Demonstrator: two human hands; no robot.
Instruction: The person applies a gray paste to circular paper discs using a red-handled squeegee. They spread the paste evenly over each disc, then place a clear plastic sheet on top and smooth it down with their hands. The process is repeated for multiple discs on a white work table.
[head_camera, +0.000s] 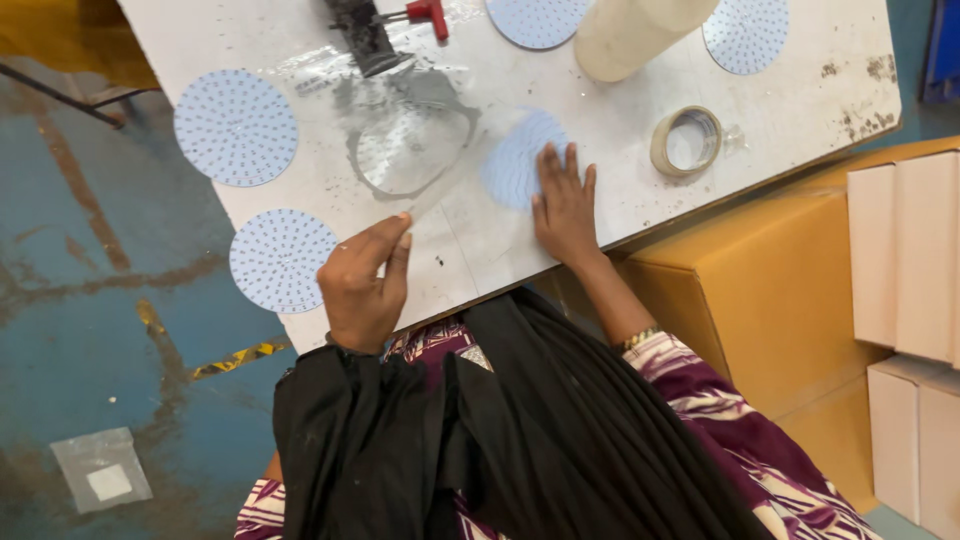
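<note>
My left hand (365, 285) pinches the corner of a clear plastic bag (440, 190) that lies flat on the white table (800, 110). Inside the bag sits a round pale-blue perforated disc (512, 160). My right hand (565, 205) rests flat on that disc's near edge, fingers spread, pressing it through the plastic. A grey ring-shaped stain (410, 150) shows under the bag.
More pale-blue discs lie at the left (237, 127), front left (283, 260), top centre (537, 20) and top right (745, 35). A tape roll (686, 140), a big cream roll (640, 35) and a black tool with a red handle (365, 35) share the table. Cardboard boxes (770, 290) stand at the right.
</note>
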